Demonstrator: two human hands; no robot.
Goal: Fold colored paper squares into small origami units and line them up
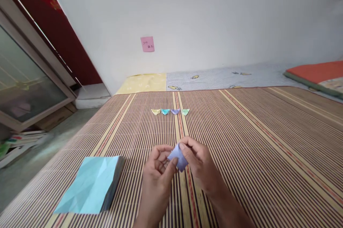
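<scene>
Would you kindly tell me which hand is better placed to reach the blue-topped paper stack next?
Probably the left hand: the paper stack lies to its left, with the right hand farther off. Both hold the folded purple paper, though.

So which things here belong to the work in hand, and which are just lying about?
Likely in the work:
purple paper, in the fingers
four folded papers, in a row
paper stack

Apparently just around:
pink note, on the wall
orange cloth

Four paper triangles [165, 111], one purple piece [181, 160], one stack [89, 185], one note [147, 44].
</scene>
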